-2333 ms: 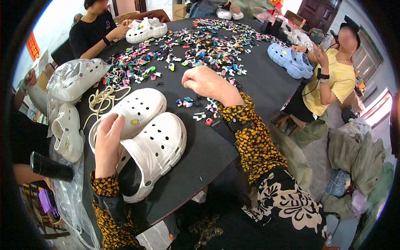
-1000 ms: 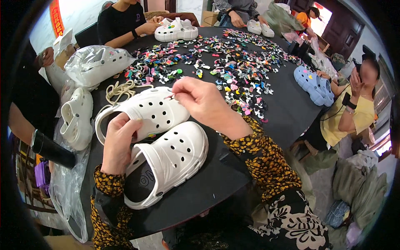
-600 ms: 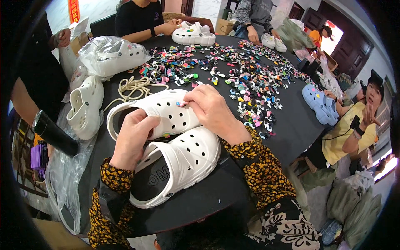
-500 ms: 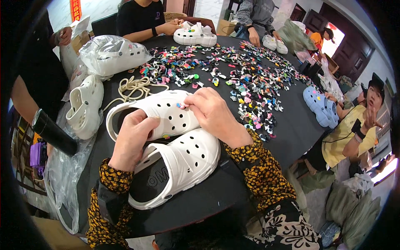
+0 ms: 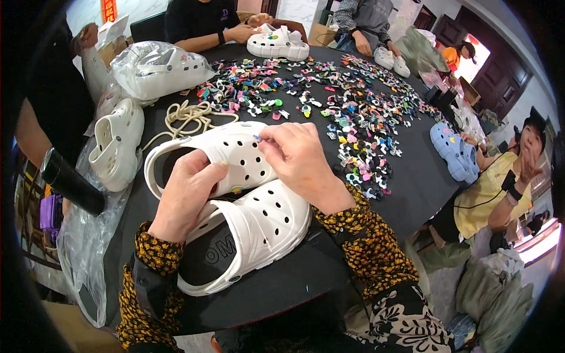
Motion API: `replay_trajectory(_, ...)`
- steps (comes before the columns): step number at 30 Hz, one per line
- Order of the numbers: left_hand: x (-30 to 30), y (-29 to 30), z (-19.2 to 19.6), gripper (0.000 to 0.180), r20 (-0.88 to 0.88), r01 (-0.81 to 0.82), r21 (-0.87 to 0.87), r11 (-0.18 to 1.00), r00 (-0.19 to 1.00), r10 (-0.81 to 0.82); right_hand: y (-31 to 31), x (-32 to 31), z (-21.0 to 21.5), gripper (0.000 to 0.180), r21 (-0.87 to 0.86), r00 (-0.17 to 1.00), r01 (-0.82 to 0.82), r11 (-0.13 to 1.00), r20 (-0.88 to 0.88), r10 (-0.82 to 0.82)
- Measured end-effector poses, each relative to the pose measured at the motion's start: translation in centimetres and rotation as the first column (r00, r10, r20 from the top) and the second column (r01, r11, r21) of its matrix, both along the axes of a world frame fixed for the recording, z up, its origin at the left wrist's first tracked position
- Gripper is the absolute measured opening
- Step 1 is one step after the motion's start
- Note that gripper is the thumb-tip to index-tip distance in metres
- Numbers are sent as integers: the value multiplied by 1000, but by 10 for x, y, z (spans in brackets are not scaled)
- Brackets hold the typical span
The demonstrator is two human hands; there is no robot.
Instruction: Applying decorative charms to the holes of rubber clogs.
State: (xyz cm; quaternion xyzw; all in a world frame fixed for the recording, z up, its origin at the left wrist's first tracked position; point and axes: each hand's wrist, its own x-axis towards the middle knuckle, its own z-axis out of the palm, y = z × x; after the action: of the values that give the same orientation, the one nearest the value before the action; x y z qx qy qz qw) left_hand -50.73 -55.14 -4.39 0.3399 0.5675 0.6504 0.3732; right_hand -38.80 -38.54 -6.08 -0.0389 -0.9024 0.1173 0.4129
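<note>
Two white clogs with dark insoles lie side by side in front of me. My left hand (image 5: 187, 189) grips the upper of the farther clog (image 5: 242, 160), its fingers inside the opening and its thumb on top. My right hand (image 5: 301, 163) pinches a small charm (image 5: 257, 138) against that clog's upper, among the holes. Only a bluish bit of the charm shows past the fingertips. A small colourful charm (image 5: 237, 189) sits low on the same clog's side. The nearer clog (image 5: 272, 216) rests below my hands, its holes bare.
Loose colourful charms (image 5: 365, 117) spread over the black table (image 5: 406, 182). A beige cord (image 5: 188, 117), a bagged white clog (image 5: 159, 70) and another white clog (image 5: 116, 144) lie left, near a dark bottle (image 5: 70, 182). A blue clog pair (image 5: 454, 152) stands right; other people sit around.
My right fingers have closed farther over the charm, hiding its pink part. My left hand keeps its grip on the clog. The whole view has shifted slightly.
</note>
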Motion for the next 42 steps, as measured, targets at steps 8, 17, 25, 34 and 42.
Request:
replay_trajectory(8,-5,-2,-6,33,33,28,4,1000,999,-28,-2,-8,-17,9,-206,993,-65,976,-107,44)
replay_trajectory(17,-5,-3,-10,25,83,-11,9,1000,997,11,0,-9,-19,8,7,994,-38,999,-102,39)
replay_trajectory(25,-7,0,-16,19,10,0,-19,1000,1000,0,1,-5,-13,11,172,998,21,985,-57,-12)
replay_trajectory(34,-6,1,-18,17,5,-31,-30,999,999,31,2,-4,-12,13,314,999,32,949,-34,-23)
replay_trajectory(42,0,3,-12,16,11,-42,-44,998,999,42,4,-4,-14,11,286,999,34,958,-37,-24)
